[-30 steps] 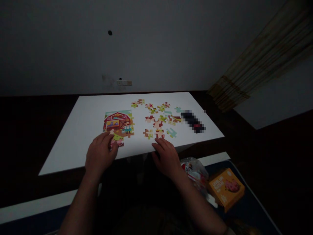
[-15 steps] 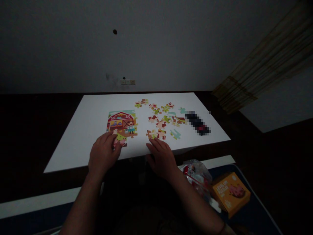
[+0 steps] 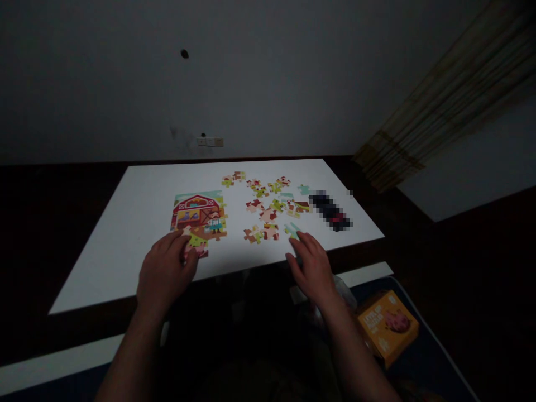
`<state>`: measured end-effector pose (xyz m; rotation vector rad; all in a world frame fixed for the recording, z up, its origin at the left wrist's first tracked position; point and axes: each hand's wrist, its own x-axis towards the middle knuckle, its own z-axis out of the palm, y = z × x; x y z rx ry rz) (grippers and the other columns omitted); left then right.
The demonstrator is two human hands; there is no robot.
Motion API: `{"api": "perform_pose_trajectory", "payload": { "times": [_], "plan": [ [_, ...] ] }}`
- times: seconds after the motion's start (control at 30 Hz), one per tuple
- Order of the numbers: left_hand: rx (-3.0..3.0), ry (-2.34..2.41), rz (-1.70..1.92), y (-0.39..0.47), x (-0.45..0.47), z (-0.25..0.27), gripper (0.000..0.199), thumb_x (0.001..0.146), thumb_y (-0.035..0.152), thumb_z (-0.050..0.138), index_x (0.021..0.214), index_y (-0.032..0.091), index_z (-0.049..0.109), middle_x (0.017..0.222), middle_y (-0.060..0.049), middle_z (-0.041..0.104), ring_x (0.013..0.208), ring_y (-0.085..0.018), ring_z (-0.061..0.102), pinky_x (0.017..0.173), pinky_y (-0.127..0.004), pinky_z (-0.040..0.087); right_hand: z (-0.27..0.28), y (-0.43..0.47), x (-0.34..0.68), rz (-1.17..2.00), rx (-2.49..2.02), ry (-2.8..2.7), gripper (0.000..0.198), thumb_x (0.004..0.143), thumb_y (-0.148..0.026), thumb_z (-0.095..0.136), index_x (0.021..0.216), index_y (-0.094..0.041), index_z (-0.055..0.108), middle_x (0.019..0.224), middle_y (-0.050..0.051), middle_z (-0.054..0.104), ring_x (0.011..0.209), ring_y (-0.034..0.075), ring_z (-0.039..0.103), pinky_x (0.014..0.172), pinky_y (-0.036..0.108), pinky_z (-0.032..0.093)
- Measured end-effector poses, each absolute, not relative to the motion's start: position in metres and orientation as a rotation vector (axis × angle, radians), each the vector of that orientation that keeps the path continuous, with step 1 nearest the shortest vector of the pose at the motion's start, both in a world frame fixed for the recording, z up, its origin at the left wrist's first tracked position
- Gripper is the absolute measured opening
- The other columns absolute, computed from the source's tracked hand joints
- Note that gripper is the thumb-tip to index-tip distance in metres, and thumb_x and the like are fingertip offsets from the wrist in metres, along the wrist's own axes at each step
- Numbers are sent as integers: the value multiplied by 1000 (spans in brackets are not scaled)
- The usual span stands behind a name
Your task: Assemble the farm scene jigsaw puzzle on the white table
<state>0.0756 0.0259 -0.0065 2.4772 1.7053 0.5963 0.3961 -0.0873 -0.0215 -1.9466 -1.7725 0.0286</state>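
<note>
Left grip loose on assembled puzzle, right grip spread touching teal piece, loose pieces beyond

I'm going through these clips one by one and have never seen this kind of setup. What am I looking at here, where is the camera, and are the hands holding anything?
There is no machine here: these are one person's two bare hands, filmed by a single camera worn on the head, looking forward and down. The room is dim.

In front of the person is a white table. On it lies a partly assembled puzzle showing a red barn, and to its right a scatter of loose pieces. A blurred dark object lies beyond those.

The left hand rests at the near edge of the assembled part, fingers touching its lowest pieces. The right hand lies open near a pale green piece, fingertips at it. Neither hand clearly grips anything.

Below the table, at the right, sits an orange box.
</note>
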Motion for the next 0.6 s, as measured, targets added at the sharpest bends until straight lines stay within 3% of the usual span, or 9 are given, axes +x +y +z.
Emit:
{"api": "perform_pose_trajectory", "payload": {
  "times": [0.27,0.4,0.6],
  "plan": [
    [2479,1722,557,26,77,-6,37,88,34,46,121,21,57,138,-10,51,125,-33,47,103,-50,41,-16,-70,406,62,-1953,-1864,40,93,-36,44,131,-30,53,140,4,50,131,29,42,109,51,35],
    [2472,1717,573,26,77,-5,35,88,33,47,119,22,58,136,-10,52,124,-33,47,103,-51,40,-12,-34,436,-49,-1954,-1830,42,93,-24,38,133,-21,51,141,7,49,131,25,42,109,48,35],
    [2460,1719,569,27,77,-5,37,90,33,46,121,16,57,137,-14,51,124,-35,46,101,-52,41,-14,5,462,-152,-2057,-1895,48,88,-14,41,135,-17,50,140,12,49,128,31,43,102,50,38]
  ]
}}
